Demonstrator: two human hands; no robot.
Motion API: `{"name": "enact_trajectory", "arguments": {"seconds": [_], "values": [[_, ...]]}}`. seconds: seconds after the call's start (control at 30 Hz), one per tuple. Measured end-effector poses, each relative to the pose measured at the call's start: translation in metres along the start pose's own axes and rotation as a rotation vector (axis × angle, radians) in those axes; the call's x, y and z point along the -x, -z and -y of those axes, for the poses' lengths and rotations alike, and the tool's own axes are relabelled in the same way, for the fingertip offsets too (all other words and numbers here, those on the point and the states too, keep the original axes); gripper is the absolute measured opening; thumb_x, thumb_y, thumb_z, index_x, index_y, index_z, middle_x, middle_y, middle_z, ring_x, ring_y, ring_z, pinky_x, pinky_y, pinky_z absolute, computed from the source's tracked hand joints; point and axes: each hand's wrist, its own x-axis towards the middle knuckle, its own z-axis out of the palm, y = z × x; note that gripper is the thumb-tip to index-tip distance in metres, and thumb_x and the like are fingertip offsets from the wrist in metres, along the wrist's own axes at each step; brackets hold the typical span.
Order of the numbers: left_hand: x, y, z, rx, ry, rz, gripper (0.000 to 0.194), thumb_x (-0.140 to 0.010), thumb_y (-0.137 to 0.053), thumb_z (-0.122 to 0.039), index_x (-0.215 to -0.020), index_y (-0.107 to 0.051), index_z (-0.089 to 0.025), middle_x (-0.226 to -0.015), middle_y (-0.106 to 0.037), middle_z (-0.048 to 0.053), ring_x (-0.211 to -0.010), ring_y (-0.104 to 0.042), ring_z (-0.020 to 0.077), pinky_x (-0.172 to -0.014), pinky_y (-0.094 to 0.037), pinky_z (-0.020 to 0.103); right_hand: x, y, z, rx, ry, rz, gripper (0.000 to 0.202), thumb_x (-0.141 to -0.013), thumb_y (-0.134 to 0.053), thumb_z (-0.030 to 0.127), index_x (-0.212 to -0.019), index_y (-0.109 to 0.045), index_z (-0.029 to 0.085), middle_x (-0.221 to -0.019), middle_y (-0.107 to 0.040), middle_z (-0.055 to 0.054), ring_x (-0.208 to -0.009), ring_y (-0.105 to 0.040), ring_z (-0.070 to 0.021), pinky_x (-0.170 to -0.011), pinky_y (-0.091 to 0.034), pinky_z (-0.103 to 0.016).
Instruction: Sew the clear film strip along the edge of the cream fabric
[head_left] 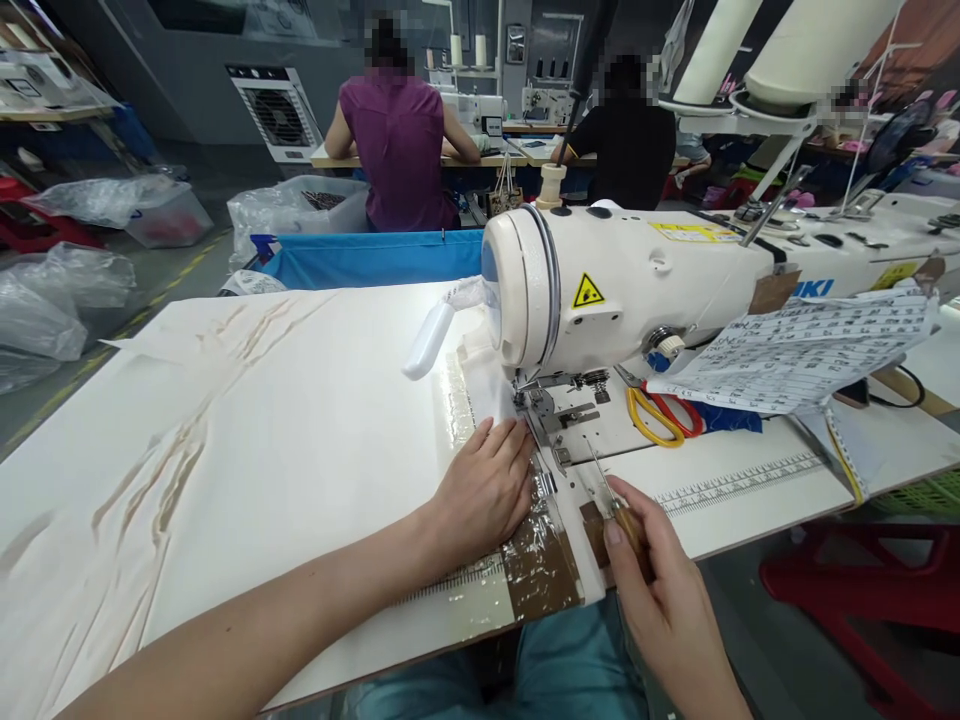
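Observation:
My left hand (486, 490) lies flat, fingers together, on white fabric (285, 420) spread over the sewing table, its fingertips just left of the presser foot (544, 408) of a white sewing machine (637, 285). A thin wooden-handled awl (609, 492) is gripped in my right hand (660, 590), its metal tip pointing up toward the needle plate. The fabric edge runs under the machine head.
Yellow and red scissors (664, 413) lie behind the needle plate under a printed paper sheet (802, 345). A blue bin (367, 258) stands behind the table. Two people sit at machines farther back, facing away. Plastic bags (67, 290) lie on the floor at left; a red stool (855, 590) at right.

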Motion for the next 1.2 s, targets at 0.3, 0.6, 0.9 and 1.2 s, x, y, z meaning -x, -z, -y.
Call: {"name": "enact_trajectory", "arguments": {"seconds": [0.3,0.6,0.9,1.2], "values": [[-0.008,0.001,0.012,0.068,0.062,0.009,0.041,-0.098,-0.036,-0.026,-0.129,-0.051,-0.002,-0.129,-0.053,0.018,-0.118,-0.048,0.0293,-0.102,-0.041,0.044,-0.020,-0.024,0.006,0.065,0.434,0.062,0.024,-0.101,-0.041,0.024,-0.119,-0.056,0.021,-0.098,-0.065,-0.007,-0.089,-0.065,-0.0187,-0.070,-0.054,-0.026],[-0.013,0.000,0.016,0.145,0.066,-0.007,0.036,-0.093,-0.041,-0.019,-0.121,-0.053,0.000,-0.117,-0.056,0.018,-0.105,-0.051,0.0282,-0.089,-0.049,0.041,-0.039,-0.053,0.009,0.399,0.660,-0.073,0.023,-0.098,-0.042,0.018,-0.115,-0.058,0.014,-0.087,-0.065,-0.006,-0.067,-0.064,-0.0177,-0.052,-0.045,-0.026],[-0.012,-0.001,0.017,0.166,0.075,-0.027,0.034,-0.090,-0.042,-0.014,-0.117,-0.056,-0.002,-0.117,-0.056,0.016,-0.103,-0.051,0.0278,-0.091,-0.049,0.042,-0.040,-0.056,0.012,0.595,0.664,-0.101,0.027,-0.100,-0.036,0.019,-0.113,-0.059,0.014,-0.086,-0.065,-0.005,-0.062,-0.063,-0.0169,-0.048,-0.041,-0.025],[-0.012,-0.004,0.025,0.181,0.105,-0.039,0.037,-0.094,-0.040,-0.019,-0.124,-0.054,-0.002,-0.120,-0.057,0.016,-0.106,-0.052,0.0271,-0.094,-0.047,0.042,-0.035,-0.069,0.021,0.884,0.602,-0.183,0.033,-0.087,-0.054,0.006,-0.118,-0.060,0.011,-0.090,-0.070,-0.007,-0.057,-0.064,-0.0160,-0.047,-0.042,-0.026]]}}
